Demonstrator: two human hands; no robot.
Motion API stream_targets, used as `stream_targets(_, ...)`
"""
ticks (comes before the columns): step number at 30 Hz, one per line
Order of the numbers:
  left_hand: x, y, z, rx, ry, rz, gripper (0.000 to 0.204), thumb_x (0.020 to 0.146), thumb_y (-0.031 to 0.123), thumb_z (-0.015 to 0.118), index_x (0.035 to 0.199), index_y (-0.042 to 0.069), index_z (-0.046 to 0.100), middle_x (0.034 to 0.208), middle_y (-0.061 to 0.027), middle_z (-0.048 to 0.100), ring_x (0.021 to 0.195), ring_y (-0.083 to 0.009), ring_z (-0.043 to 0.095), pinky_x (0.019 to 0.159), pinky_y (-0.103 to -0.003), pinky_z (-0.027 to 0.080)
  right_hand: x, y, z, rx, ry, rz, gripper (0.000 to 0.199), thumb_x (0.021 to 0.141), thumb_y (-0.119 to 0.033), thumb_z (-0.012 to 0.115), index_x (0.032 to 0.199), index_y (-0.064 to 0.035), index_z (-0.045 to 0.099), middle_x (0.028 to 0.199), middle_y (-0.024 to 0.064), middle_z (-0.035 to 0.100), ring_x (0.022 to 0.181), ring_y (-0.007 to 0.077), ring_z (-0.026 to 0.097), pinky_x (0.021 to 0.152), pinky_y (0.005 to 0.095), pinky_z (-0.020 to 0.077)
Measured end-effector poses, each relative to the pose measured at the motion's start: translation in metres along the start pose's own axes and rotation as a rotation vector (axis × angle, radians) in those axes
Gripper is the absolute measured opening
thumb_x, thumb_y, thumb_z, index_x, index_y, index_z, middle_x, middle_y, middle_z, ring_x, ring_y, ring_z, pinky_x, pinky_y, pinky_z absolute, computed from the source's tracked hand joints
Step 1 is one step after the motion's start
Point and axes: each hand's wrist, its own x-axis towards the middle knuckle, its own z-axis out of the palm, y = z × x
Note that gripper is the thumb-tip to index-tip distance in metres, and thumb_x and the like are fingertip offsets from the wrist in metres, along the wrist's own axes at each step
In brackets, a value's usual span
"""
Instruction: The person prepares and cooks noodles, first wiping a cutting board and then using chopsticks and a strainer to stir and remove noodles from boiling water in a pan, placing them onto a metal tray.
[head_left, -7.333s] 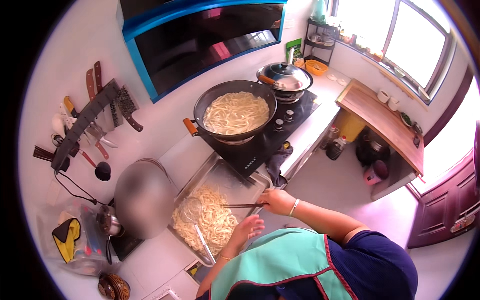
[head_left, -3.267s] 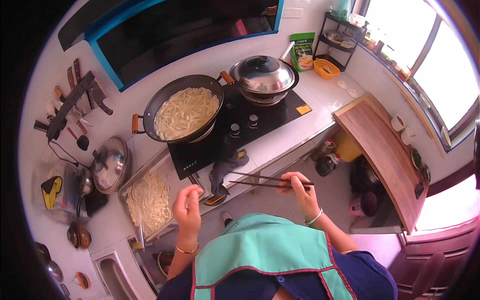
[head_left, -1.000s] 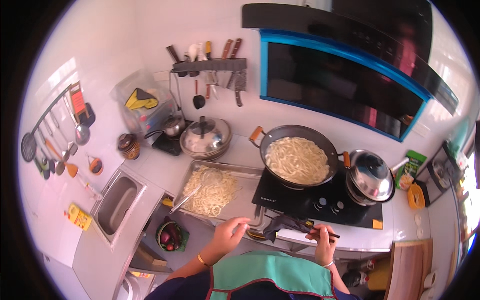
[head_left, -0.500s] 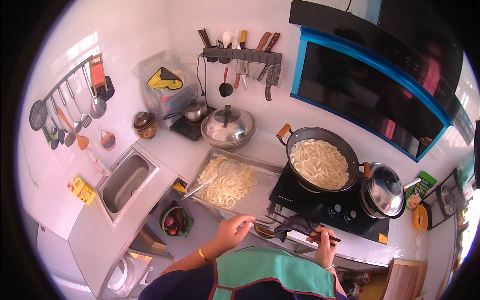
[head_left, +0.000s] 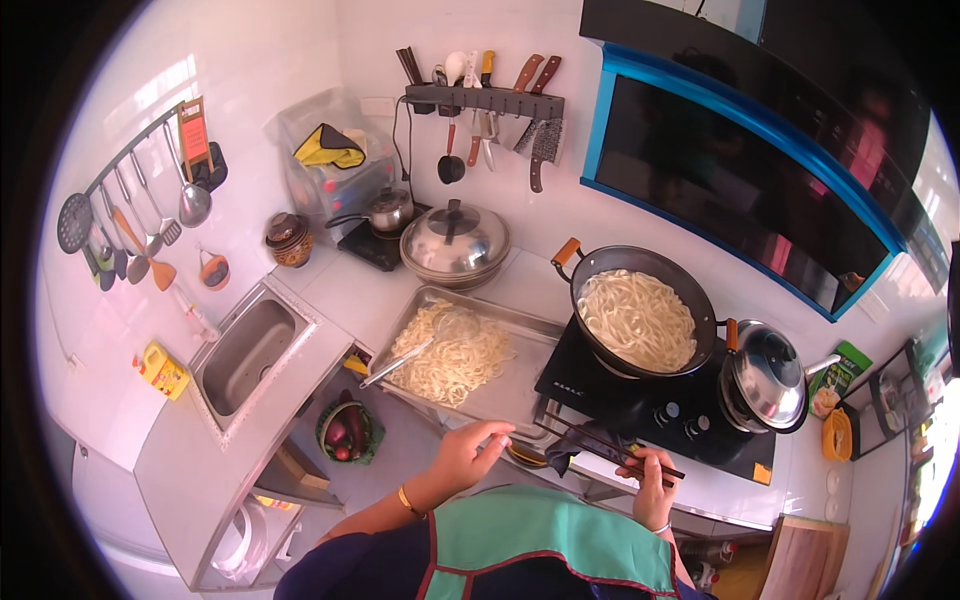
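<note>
My right hand [head_left: 655, 482] grips a pair of dark chopsticks [head_left: 600, 446], which slant up and left over the counter's front edge. Near the front of a metal tray [head_left: 528, 385], my left hand [head_left: 468, 456] is empty, thumb and forefinger slightly apart. Pale noodles [head_left: 470, 365] fill the tray's left part, with a skimmer [head_left: 398, 366] lying across them. More thick noodles [head_left: 640, 320] lie in a black wok [head_left: 702, 300] with wooden handles, on the cooktop [head_left: 580, 390]. A dark cloth [head_left: 562, 458] hangs by the counter edge, partly behind the chopsticks.
A lidded pan [head_left: 768, 375] is on the right burner. Behind the tray stands a large domed pot [head_left: 455, 245]. To the left are a sink [head_left: 250, 355] and a yellow bottle [head_left: 163, 370]. A vegetable basket [head_left: 350, 432] sits below; a blue-edged hood [head_left: 740, 180] overhangs.
The view has shifted slightly, and both hands keep nearly the same places. The chopsticks stay in my right hand, and the noodles look unmoved.
</note>
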Motion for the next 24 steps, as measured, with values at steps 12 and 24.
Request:
stream_targets(12, 0.007, 0.009, 0.012, -0.027, -0.083, -0.039, 0.02, 0.087, 0.011, 0.056, 0.105, 0.003, 0.061, 0.087, -0.0109, 0.067, 0.08, -0.0201, 0.066, 0.067, -0.03, 0.051, -0.01, -0.004, -0.015, 0.047, 0.065, 0.0, 0.023, 0.096, -0.015, 0.046, 0.095, 0.0043, 0.058, 0.082, 0.0116, 0.06, 0.068, 0.0199, 0.062, 0.065, 0.0304, 0.0541)
stream_targets(24, 0.008, -0.013, 0.027, -0.055, -0.06, -0.06, 0.018, 0.088, 0.008, 0.053, 0.102, -0.002, 0.06, 0.081, -0.0108, 0.067, 0.074, -0.0153, 0.062, 0.069, -0.027, 0.047, -0.007, -0.009, -0.02, 0.138, -0.018, 0.045, 0.019, 0.095, -0.011, 0.048, 0.1, 0.005, 0.058, 0.092, 0.0109, 0.06, 0.084, 0.0172, 0.061, 0.075, 0.0322, 0.0559)
